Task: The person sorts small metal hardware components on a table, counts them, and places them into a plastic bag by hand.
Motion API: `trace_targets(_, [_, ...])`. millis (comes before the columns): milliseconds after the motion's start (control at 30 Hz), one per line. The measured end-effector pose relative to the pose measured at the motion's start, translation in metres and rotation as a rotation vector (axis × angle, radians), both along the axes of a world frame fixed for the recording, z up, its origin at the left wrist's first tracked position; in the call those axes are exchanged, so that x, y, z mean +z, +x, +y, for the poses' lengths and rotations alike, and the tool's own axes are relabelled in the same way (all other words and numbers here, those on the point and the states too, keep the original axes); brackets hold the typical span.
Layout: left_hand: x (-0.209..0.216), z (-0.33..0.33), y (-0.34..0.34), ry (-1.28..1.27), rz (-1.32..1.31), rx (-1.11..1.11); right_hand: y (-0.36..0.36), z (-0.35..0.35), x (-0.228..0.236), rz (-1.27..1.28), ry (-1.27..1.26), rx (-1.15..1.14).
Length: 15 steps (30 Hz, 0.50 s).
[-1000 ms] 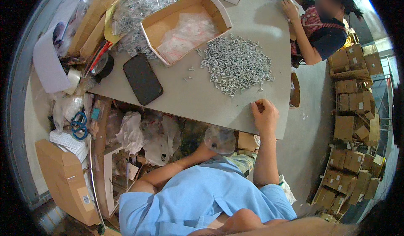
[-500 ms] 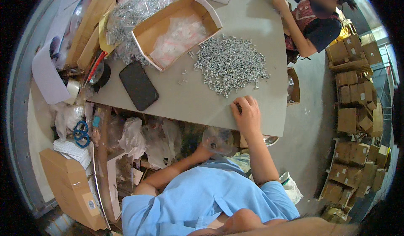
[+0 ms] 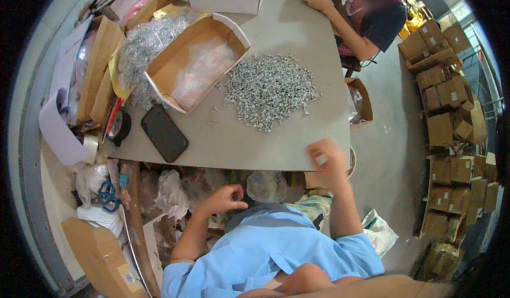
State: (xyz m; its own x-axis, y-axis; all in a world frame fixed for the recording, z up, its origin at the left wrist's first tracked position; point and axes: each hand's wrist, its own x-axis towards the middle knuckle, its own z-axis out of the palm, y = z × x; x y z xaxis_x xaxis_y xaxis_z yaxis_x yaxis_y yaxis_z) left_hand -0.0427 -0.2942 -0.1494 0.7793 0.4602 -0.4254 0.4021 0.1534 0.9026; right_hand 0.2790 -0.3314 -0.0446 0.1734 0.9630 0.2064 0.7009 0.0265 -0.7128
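Note:
A heap of small silver screws (image 3: 270, 90) lies on the grey table (image 3: 234, 152). My right hand (image 3: 328, 157) is just above the table's near edge, right of the heap, and motion blurs it. Its fingers curl round a small pale thing too smeared to name. My left hand (image 3: 226, 198) is below the table edge, in front of my blue shirt. Its thumb and fingers are curved apart with nothing visible between them. Right of that hand, a clear plastic bag (image 3: 267, 186) hangs at the table edge, not touching it.
An open cardboard tray (image 3: 159, 77) holds clear plastic bags, with bagged hardware (image 3: 141, 53) beside it. A black phone-like case (image 3: 164, 133) lies near the table edge. Another person (image 3: 366, 24) works at the far right. Stacked cartons (image 3: 449, 128) line the right side.
My right hand has lifted off the tabletop and drawn back toward me. My left hand has moved left, away from the clear bag. The whole view has shifted slightly.

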Motion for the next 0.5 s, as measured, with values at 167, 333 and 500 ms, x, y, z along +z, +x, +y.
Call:
trace_targets(167, [0.101, 0.028, 0.011, -0.068, -0.121, -0.200, -0.094, -0.001, 0.041, 0.042, 0.070, 0.827])
trace_targets(333, [0.112, 0.019, 0.036, -0.103, -0.410, -0.069, -0.087, 0.001, 0.056, -0.002, 0.158, 0.798])
trace_targets(500, [0.106, 0.012, 0.054, 0.161, -0.410, 0.205, -0.068, -0.008, 0.049, 0.109, 0.170, 0.540])
